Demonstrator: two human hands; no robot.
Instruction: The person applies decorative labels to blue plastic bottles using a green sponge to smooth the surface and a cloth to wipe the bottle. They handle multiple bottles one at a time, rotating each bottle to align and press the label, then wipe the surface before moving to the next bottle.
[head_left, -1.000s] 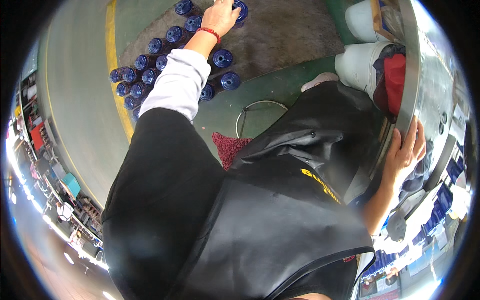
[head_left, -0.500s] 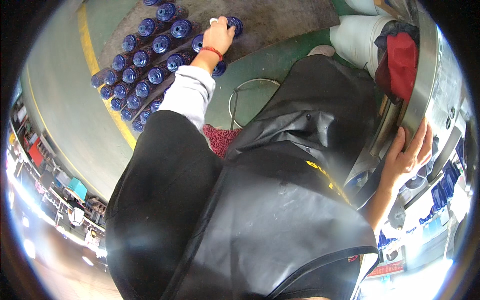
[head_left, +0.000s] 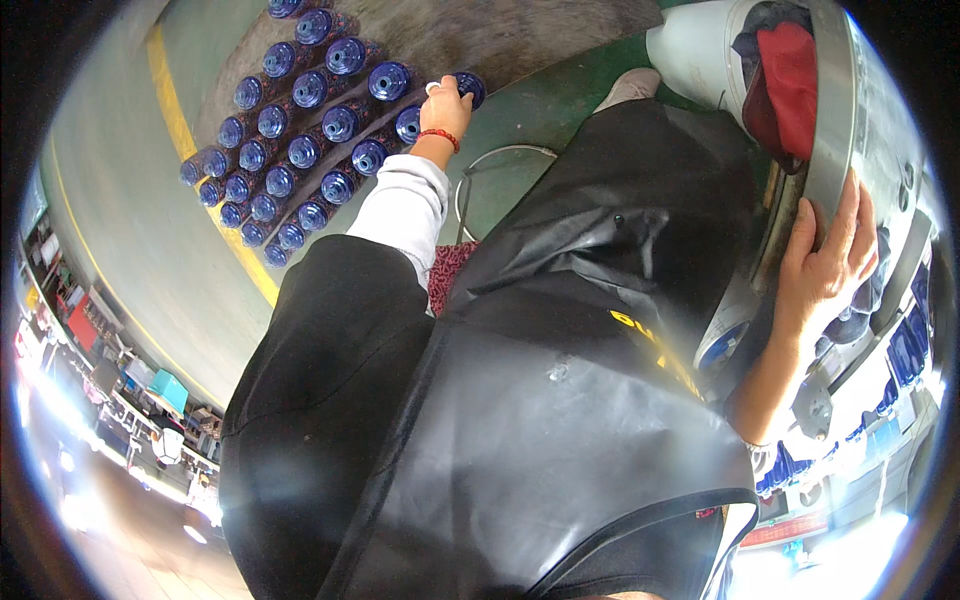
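Observation:
My left hand (head_left: 447, 110), in a white cuff with a red bracelet, reaches out to the upper middle of the view. Its fingers are closed around the top of a blue bottle (head_left: 468, 88), at the near right end of a group of similar blue bottles (head_left: 340, 123) standing in slanted rows. A small white patch shows by its fingers; I cannot make out what it is. At the right, my right hand (head_left: 830, 270) lies with fingers spread on a metal rim (head_left: 832, 140), holding nothing.
A white bucket (head_left: 690, 50) stands at the upper right, beside red and dark cloth (head_left: 785, 90). On the green floor lies a thin ring-shaped metal frame (head_left: 510, 150). A yellow line (head_left: 175, 95) runs past the bottles. More blue pieces (head_left: 905, 350) stand at the far right.
My left hand has come nearer to me with the blue bottle, which has shifted against the other bottles. My right hand stays spread on the metal rim. The view has shifted slightly.

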